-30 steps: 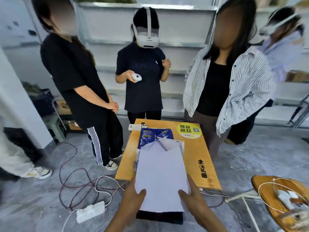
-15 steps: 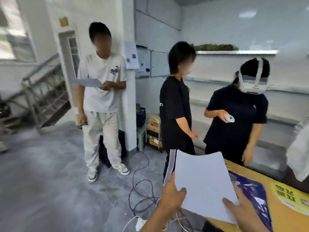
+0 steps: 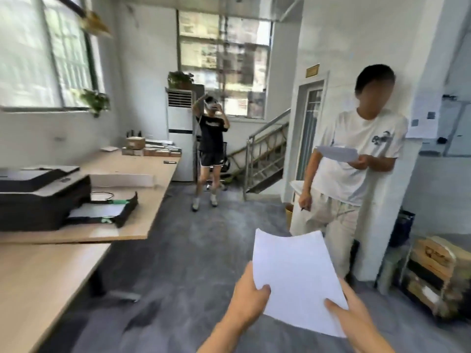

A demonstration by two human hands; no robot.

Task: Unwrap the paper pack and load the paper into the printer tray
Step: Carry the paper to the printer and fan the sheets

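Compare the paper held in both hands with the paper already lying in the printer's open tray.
The held paper is in the air over the floor, tilted, with the left hand and right hand each keeping a grip on its near edge; the tray paper lies flat inside the pulled-out tray of the printer. The held paper shows whole, while the tray paper is partly tucked under the printer. Both are plain white.
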